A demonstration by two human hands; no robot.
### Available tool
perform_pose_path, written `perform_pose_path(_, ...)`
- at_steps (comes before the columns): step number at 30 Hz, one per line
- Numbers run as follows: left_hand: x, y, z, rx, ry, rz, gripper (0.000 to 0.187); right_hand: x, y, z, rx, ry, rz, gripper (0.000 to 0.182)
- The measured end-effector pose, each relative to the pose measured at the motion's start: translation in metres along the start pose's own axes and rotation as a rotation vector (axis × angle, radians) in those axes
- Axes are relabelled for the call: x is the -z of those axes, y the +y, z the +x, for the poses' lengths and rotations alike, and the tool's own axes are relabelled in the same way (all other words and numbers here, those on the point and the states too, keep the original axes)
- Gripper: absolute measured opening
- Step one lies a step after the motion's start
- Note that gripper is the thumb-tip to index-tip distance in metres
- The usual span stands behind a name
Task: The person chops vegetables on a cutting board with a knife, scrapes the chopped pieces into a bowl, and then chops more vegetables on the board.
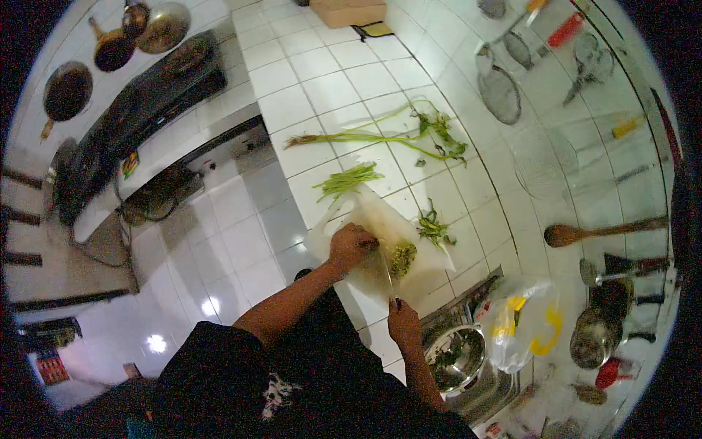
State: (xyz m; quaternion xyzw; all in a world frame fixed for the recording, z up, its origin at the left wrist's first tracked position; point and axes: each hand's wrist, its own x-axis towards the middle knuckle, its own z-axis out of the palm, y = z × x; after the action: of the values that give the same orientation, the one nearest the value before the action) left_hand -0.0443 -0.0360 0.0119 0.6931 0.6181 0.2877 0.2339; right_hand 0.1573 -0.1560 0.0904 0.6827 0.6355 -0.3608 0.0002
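On the cutting board point(431, 252) the left hand point(352, 245) is curled down on light, limp greens point(401, 257) (best bunched tight) — the right hand point(403, 322) is closed round a knife point(387, 276).

Green stalks point(365, 137) lie on white tiles point(322, 80); the plastic bag point(523, 322) shows yellow print.

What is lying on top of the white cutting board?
On the cutting board lies a pile of chopped greens. The left hand presses down beside it, and the right hand holds a knife over it. Anything under the left hand is hidden.
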Motion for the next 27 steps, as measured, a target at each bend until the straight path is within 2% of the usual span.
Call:
perform_pose_path(4, -0.017, -0.018, -0.003, -0.068, 0.085, -0.024, 0.014, -0.007, 0.005, 0.01, 0.038, 0.036, -0.041, 0.048)
perform_pose_path(6, -0.011, -0.012, -0.002, -0.008, -0.071, 0.063, 0.018, -0.002, -0.002, 0.017, -0.064, -0.042, -0.028, 0.048)
perform_pose_path(7, -0.008, -0.008, -0.004, 0.023, -0.05, 0.071, 0.018, -0.005, 0.002, 0.02, -0.035, -0.064, -0.043, 0.048)
perform_pose_path(9, -0.001, -0.004, -0.011, -0.042, 0.119, 0.024, 0.02, -0.017, 0.015, 0.023, 0.186, 0.105, -0.005, 0.049)
perform_pose_path(10, 0.0, -0.006, -0.011, -0.018, 0.137, 0.041, 0.02, -0.019, 0.014, 0.025, 0.214, 0.086, -0.008, 0.049)
perform_pose_path(12, 0.002, -0.005, -0.008, 0.011, -0.033, 0.008, 0.022, -0.018, 0.013, 0.025, 0.008, 0.067, 0.0, 0.047)
perform_pose_path(13, 0.003, -0.003, -0.006, 0.038, -0.085, 0.048, 0.021, -0.018, 0.019, 0.022, 0.011, 0.068, -0.002, 0.047)
perform_pose_path(15, 0.005, 0.003, -0.005, 0.073, -0.09, 0.029, 0.019, -0.017, 0.03, 0.018, 0.196, 0.05, -0.035, 0.045)
perform_pose_path(16, 0.006, 0.003, -0.005, 0.111, -0.098, 0.015, 0.018, -0.017, 0.032, 0.019, 0.204, 0.049, -0.036, 0.045)
perform_pose_path(18, 0.0, -0.003, -0.005, 0.064, -0.052, 0.021, 0.016, -0.02, 0.029, 0.021, -0.026, 0.016, -0.01, 0.045)
perform_pose_path(22, -0.012, -0.011, -0.011, -0.031, 0.064, -0.024, 0.012, -0.014, 0.02, 0.031, 0.119, 0.077, 0.027, 0.045)
perform_pose_path(24, -0.008, -0.012, -0.012, -0.031, 0.038, -0.012, 0.013, -0.002, -0.004, 0.031, -0.021, 0.058, 0.023, 0.045)
perform_pose_path(27, -0.004, -0.008, -0.01, 0.008, 0.024, 0.029, 0.015, -0.025, 0.045, 0.04, 0.111, 0.113, -0.064, 0.046)
